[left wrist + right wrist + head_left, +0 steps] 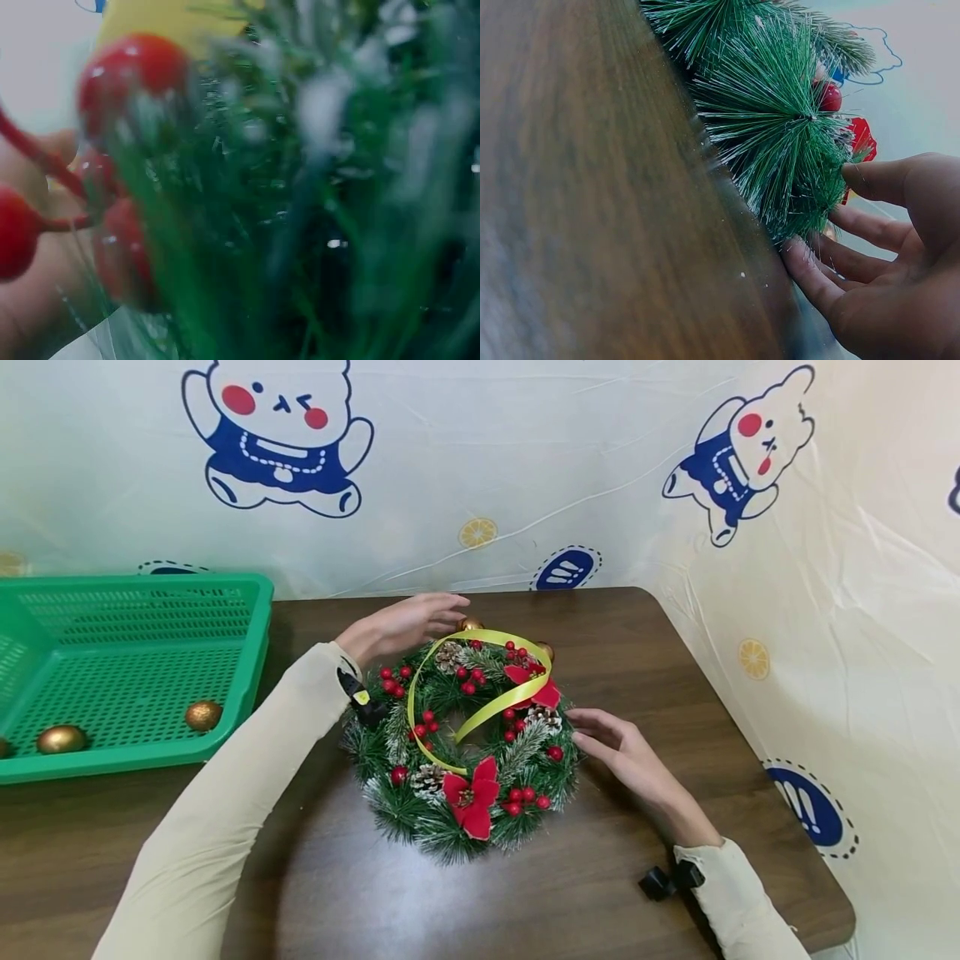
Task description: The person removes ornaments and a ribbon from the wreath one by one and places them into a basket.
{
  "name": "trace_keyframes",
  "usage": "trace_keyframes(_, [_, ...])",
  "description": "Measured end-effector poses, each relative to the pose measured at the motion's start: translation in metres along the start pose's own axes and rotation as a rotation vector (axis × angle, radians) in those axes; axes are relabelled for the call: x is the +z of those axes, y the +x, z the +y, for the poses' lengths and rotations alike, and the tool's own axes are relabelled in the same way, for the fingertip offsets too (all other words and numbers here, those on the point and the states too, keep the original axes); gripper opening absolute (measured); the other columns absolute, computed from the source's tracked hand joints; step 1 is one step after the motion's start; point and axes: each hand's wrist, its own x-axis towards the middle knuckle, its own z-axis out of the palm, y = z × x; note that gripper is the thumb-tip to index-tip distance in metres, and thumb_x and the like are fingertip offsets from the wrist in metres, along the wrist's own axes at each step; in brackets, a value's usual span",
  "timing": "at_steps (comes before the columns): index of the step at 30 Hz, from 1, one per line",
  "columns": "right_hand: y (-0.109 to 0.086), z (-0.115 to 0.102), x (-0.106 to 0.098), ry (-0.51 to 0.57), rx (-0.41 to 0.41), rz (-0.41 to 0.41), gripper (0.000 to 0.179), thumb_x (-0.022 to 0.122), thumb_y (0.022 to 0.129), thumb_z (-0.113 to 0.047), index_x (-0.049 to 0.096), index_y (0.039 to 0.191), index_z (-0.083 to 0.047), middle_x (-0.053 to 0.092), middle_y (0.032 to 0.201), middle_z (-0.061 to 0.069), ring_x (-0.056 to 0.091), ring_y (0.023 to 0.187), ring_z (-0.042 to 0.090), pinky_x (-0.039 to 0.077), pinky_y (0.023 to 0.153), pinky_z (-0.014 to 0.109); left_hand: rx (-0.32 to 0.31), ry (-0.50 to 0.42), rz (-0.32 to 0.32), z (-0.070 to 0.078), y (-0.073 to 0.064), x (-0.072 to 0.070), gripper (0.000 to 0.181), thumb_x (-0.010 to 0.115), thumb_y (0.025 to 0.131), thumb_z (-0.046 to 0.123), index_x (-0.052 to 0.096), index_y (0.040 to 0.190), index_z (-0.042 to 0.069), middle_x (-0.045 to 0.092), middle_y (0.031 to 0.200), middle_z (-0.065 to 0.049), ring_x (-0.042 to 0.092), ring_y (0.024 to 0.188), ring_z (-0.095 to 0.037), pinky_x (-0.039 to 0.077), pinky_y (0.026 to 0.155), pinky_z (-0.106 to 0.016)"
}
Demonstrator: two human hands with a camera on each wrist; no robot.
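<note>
A green wreath (397,810) lies on the table, dressed with red berries, pinecones and red poinsettia flowers (472,797). A yellow ribbon (411,693) loops over its top. Behind the wreath's back edge, my left hand (408,620) stretches out with fairly straight fingers beside a gold ball (470,624). Pine needles (247,247) and red berries fill most of the left wrist view. My right hand (630,756) touches the wreath's right edge; in the right wrist view its relaxed fingers (874,229) meet the outer needles. A second gold ball (545,650) peeks out at the back right.
A green plastic basket (258,668) stands at the left with several gold balls in it, one gold ball (203,716) near its right corner. Behind the brown table (622,652) hangs a pale patterned sheet (450,443), which also covers the right side.
</note>
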Motion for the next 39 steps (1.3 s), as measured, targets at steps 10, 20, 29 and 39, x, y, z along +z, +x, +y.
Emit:
trace_keyframes(10, [-0.002, 0.000, 0.000, 0.030, -0.014, 0.008, 0.040, 0.063, 0.099, -0.028, 0.058, 0.136, -0.013, 0.059, 0.135, 0.007, 0.055, 0.125, 0.024, 0.047, 0.098, 0.021, -0.026, 0.027, 0.092, -0.003, 0.006, 0.009, 0.043, 0.043, 0.108, 0.020, 0.040, 0.150, 0.011, 0.041, 0.152, -0.009, 0.036, 0.142, -0.031, 0.024, 0.119, -0.049])
trace_keyframes(20, [-0.004, -0.002, 0.001, 0.030, -0.026, 0.012, 0.041, 0.063, 0.099, -0.028, 0.057, 0.137, -0.013, 0.059, 0.135, 0.007, 0.055, 0.124, 0.024, 0.047, 0.097, 0.020, 0.005, 0.078, 0.141, -0.007, 0.005, 0.012, 0.037, 0.056, 0.103, 0.019, 0.055, 0.139, 0.012, 0.051, 0.143, -0.005, 0.042, 0.137, -0.026, 0.029, 0.116, -0.051])
trace_keyframes(29, [-0.007, -0.005, 0.005, 0.001, -0.067, 0.007, 0.041, 0.059, 0.102, -0.028, 0.055, 0.140, -0.014, 0.057, 0.139, 0.007, 0.054, 0.127, 0.023, 0.047, 0.100, 0.024, 0.023, 0.207, 0.177, -0.013, 0.010, 0.014, 0.036, 0.057, 0.103, 0.019, 0.053, 0.137, 0.008, 0.052, 0.142, -0.011, 0.045, 0.134, -0.027, 0.033, 0.114, -0.047])
trace_keyframes(39, [-0.007, -0.009, 0.008, -0.011, -0.073, -0.048, 0.057, 0.069, 0.095, -0.029, 0.047, 0.146, -0.019, 0.047, 0.149, 0.004, 0.044, 0.136, 0.027, 0.040, 0.109, 0.052, 0.040, 0.236, 0.183, -0.014, 0.007, 0.012, 0.043, 0.058, 0.102, 0.021, 0.052, 0.143, 0.010, 0.049, 0.144, -0.010, 0.043, 0.135, -0.027, 0.034, 0.113, -0.050])
